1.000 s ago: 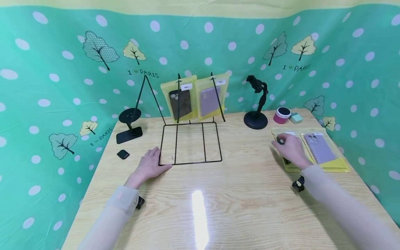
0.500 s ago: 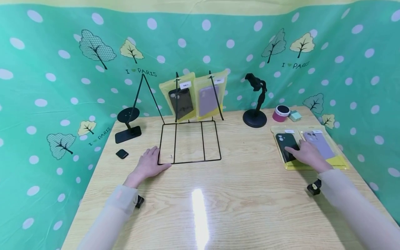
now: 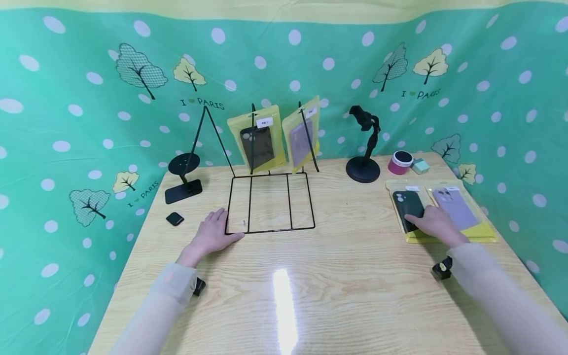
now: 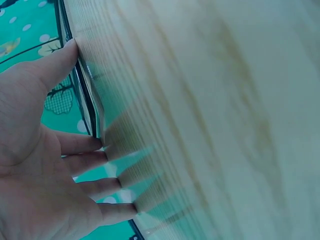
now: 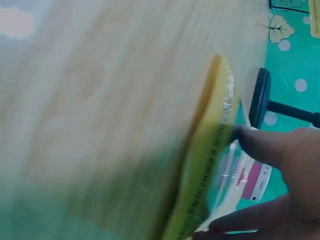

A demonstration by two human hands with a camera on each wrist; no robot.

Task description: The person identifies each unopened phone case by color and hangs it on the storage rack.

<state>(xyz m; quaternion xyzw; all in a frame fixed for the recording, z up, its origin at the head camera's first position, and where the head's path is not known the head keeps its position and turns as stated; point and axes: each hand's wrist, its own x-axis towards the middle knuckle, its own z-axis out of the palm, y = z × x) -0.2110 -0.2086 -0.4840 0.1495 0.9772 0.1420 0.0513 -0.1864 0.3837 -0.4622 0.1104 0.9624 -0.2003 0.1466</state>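
Where "I PARIS" backdrop (image 3: 203, 102) hangs, right hand (image 3: 437, 224) on black-case pouch (image 3: 410, 211), labels unreadable.

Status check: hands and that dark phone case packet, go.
Left hand flat on table by wire rack. Right hand on dark case packet, fingers at its edge. Nothing blocking.

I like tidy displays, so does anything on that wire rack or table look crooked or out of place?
Yes. On the wire rack, the purple case packet hangs twisted sideways, while the black case packet beside it faces forward. Nothing looks spilled or damaged.
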